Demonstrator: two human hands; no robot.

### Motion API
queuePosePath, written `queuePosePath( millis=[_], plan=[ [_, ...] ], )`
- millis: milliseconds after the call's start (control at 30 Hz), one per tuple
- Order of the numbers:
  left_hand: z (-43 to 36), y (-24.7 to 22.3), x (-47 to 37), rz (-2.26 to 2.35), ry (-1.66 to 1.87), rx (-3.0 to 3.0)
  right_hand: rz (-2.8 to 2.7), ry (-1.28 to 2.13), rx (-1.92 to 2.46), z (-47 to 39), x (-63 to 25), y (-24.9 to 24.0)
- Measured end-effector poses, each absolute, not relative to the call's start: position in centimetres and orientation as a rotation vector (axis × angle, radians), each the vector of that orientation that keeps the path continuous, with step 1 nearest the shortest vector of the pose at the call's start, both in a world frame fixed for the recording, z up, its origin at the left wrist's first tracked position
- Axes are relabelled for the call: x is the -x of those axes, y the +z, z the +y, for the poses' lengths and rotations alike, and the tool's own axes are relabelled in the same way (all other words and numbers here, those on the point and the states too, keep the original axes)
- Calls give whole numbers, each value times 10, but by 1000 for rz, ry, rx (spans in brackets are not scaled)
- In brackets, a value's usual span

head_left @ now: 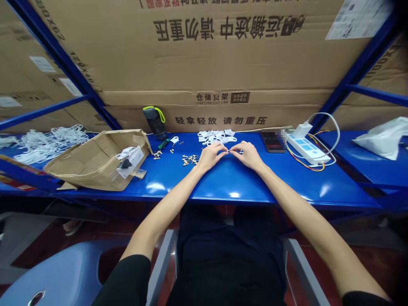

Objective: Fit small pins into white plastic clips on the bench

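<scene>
Above the blue tabletop (172,174), my left hand (211,156) and my right hand (248,155) meet fingertip to fingertip. Both are closed in a pinch, and whatever sits between the fingers is too small to make out. Just beyond them lies a cluster of flat white plastic pieces (215,136), some with round holes. Left of my left hand is a small pile of brass-coloured metal parts (190,160). A second little group of brass-coloured parts (157,154) rests farther left, near a green-handled screwdriver (163,144) and a single white piece (174,139).
An open cardboard box (92,163) holding white and black items stands at left, with white cords (52,142) behind it. A dark bottle (155,123) leans by the cardboard backing. At right are a phone (273,141), a power strip (307,148) with looping cables and a white bag (387,138).
</scene>
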State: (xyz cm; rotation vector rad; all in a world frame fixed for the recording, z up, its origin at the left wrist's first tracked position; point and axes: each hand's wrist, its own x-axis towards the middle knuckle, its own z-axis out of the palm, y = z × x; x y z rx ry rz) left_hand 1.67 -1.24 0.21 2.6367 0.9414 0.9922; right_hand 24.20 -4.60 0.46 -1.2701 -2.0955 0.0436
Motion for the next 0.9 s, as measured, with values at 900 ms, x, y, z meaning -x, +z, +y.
queuePosePath(
  millis=[900],
  plan=[
    [-18, 6, -21, 1029, 1115, -2658, -2071, 15, 1305, -47, -245, 7]
  ],
)
